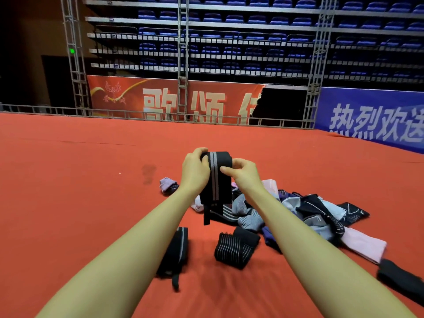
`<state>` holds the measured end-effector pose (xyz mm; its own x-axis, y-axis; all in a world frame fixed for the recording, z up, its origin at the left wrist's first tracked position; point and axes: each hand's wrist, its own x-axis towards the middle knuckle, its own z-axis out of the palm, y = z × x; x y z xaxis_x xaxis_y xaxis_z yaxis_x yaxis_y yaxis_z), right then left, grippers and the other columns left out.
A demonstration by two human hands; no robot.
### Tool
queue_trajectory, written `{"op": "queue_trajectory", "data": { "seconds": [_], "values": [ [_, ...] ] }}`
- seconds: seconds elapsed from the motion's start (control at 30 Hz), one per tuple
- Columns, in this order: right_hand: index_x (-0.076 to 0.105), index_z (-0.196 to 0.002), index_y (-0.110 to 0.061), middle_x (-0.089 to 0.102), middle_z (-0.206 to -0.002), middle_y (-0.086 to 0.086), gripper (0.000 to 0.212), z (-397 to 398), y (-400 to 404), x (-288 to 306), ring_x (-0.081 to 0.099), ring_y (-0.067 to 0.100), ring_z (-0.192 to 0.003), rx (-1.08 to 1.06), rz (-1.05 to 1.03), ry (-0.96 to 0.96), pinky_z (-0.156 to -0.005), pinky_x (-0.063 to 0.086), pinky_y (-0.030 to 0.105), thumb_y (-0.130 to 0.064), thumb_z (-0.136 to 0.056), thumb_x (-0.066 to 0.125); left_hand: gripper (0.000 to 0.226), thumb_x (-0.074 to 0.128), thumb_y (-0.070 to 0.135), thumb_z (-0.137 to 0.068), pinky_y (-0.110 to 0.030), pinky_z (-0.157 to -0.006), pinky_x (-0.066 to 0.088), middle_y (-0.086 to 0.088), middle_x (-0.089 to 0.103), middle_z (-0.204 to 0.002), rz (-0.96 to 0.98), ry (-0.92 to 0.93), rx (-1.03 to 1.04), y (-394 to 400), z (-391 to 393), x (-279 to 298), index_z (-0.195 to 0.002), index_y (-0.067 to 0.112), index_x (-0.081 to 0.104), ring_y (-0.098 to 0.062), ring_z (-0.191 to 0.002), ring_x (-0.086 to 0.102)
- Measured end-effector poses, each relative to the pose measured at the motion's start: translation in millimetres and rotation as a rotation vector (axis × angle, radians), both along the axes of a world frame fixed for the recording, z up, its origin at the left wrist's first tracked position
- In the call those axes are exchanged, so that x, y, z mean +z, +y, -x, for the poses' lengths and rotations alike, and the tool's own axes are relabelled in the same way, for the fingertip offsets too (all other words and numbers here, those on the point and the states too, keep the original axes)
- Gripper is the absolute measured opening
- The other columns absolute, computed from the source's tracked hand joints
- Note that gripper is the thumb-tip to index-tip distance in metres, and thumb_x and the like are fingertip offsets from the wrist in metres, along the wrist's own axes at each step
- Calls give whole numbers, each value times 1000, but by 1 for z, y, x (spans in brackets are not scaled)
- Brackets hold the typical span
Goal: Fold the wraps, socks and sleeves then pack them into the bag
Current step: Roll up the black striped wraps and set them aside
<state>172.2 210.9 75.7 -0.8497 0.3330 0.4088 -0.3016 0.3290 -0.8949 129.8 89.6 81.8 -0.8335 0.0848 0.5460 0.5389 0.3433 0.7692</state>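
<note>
Black elastic wrap with pale centre stripes (215, 175): held up between your hands above the floor, upper part doubled over, tail hanging down toward the pile. Left hand (195, 169) has its fingers curled round the folded top, probably anchoring the fold. Right hand (243, 172) pinches the right edge, likely keeping the layers square. Below your fingers lie two folded black striped wraps (236, 250), set apart, seemingly finished. Just right, the loose heap of socks and sleeves in blue, grey and pink (309, 216) waits. Red carpeted floor (80, 180); blue stadium seating (252, 42) beyond. No bag visible.
</note>
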Motion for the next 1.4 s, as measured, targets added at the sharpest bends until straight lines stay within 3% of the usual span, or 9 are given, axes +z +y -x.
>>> {"op": "queue_trajectory", "data": {
  "seconds": [0.1,0.2,0.33,0.43,0.67,0.8,1.0,1.17,1.4],
  "values": [
    [68,-84,-15,43,-111,-6,17,2,3,-6,34,15,-106,-255,-264,55,-92,27,29,-28,-75,76,36,40,11,-95,-25,-92,35,-15,54,-127,115,-41,2,-2,4,0,-127,8,55,-27,-117,51],
    [61,-73,-17,43,-124,-13,18,-2,7,-7,31,10,-119,-202,-301,160,-94,20,26,-24,-74,77,32,45,18,-90,-31,-91,38,-10,55,-120,192,-60,-12,-5,3,3,-120,13,57,-27,-113,51],
    [60,-97,-10,54,-120,-2,24,-6,12,-6,50,10,-111,120,-243,180,-93,36,27,-22,-80,71,23,42,29,-92,-34,-86,25,0,60,-112,304,-59,27,-11,-1,7,-108,23,58,-24,-111,46],
    [49,-102,-34,54,-108,2,29,-3,8,-11,54,21,-105,109,-374,130,-93,42,41,-44,-78,61,22,38,31,-94,-33,-82,21,3,62,-103,288,-99,-6,-13,-2,6,-98,22,58,-25,-111,45],
    [37,-105,-14,54,-97,-2,20,4,-3,-14,56,17,-94,59,31,42,-80,48,31,-31,-99,45,50,47,47,-94,-37,-104,29,-5,37,-128,99,-127,-15,5,-8,-12,-132,17,38,-24,-124,37],
    [33,-105,-12,52,-96,3,21,12,-2,-19,54,15,-85,13,118,-18,-82,47,36,-31,-101,41,46,43,44,-97,-28,-85,37,-7,53,-122,45,-215,-152,8,-6,-23,-132,15,37,-23,-114,51],
    [21,-117,-20,57,-105,5,36,16,-5,-29,59,15,-87,102,257,-90,-80,50,30,-30,-98,50,38,44,39,-97,-33,-81,42,-12,57,-116,35,-228,-48,5,-2,-34,-122,11,42,-29,-107,55],
    [32,-133,-14,57,-126,11,44,23,-17,-43,59,22,-109,110,87,-172,-99,46,43,-21,-95,54,38,50,35,-96,-29,-79,39,-8,62,-114,52,-191,36,-10,9,-34,-121,6,50,-26,-107,57],
    [37,-131,-9,53,-110,-2,40,38,-55,-54,55,16,-100,43,16,-126,-82,43,27,-17,-95,54,38,52,18,-91,-24,-59,44,-3,58,-101,-4,-245,7,-48,13,-46,-125,12,36,-19,-82,57]
  ]
}}
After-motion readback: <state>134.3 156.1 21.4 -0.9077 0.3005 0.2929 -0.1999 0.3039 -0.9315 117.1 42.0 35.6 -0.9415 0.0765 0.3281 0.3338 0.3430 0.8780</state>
